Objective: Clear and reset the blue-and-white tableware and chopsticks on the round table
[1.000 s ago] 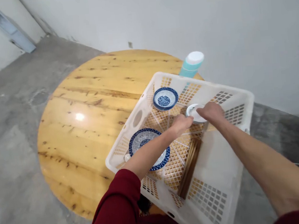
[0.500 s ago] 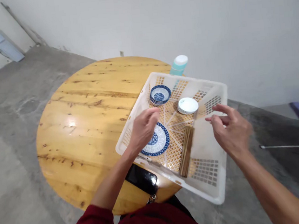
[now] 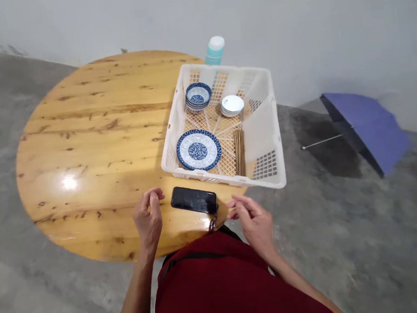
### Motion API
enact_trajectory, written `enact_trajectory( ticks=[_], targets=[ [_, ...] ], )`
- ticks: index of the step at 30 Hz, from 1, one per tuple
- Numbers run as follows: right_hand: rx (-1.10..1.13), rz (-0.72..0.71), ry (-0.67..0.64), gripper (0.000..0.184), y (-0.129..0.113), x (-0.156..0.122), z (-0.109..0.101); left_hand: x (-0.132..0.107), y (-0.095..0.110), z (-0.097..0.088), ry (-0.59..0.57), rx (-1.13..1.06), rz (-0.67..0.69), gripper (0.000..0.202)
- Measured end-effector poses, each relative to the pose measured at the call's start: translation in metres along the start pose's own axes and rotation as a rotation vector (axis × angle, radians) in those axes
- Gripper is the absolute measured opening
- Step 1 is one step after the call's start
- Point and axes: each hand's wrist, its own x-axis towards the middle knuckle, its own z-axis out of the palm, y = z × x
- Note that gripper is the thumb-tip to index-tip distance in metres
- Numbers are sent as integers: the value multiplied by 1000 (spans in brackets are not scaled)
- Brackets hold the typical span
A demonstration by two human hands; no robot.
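My left hand (image 3: 148,218) hovers over the table's near side, left of a black phone (image 3: 193,199), its fingers loosely curled, apart and empty. On the phone's other side, near the table edge, my right hand (image 3: 254,222) is also empty with its fingers parted. Beyond them stands a white plastic basket (image 3: 260,122). Inside are a stack of blue-patterned bowls (image 3: 198,97), a stack of small white dishes (image 3: 232,105), a blue-rimmed plate (image 3: 198,150) and a bundle of wooden chopsticks (image 3: 240,153). Neither hand touches the basket.
The round wooden table (image 3: 95,133) extends to the left. A turquoise bottle with a white cap (image 3: 215,51) stands behind the basket, near the wall. An open purple umbrella (image 3: 371,126) lies on the concrete floor to the right. Keys (image 3: 212,223) lie by the phone.
Both hands have drawn back from over the basket toward my body, down beside the phone. The view has swung right, bringing the umbrella in. The basket's contents look the same.
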Motion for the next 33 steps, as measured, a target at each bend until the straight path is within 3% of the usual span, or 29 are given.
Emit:
enact_trajectory(
  ticks=[5, 10, 13, 18, 25, 33],
  targets=[
    [153, 280, -80, 30, 32, -33, 30, -28, -53, -13, -115, 110, -153, 30],
    [254, 423, -38, 38, 41, -29, 39, -38, -85, -15, -266, 207, -184, 26],
    [280, 445, -101, 39, 40, -25, 43, -38, -97, -11, -354, 259, -146, 26],
    [255, 442, -207, 41, 39, -13, 48, -32, -106, 2, -338, 283, -85, 35],
    [184, 451, -382, 38, 48, 5, 49, -36, -103, 16, -391, 320, -161, 27],
    [173, 436, -446, 39, 59, 17, 40, -47, -95, 22, -438, 371, -195, 27]
  ],
)
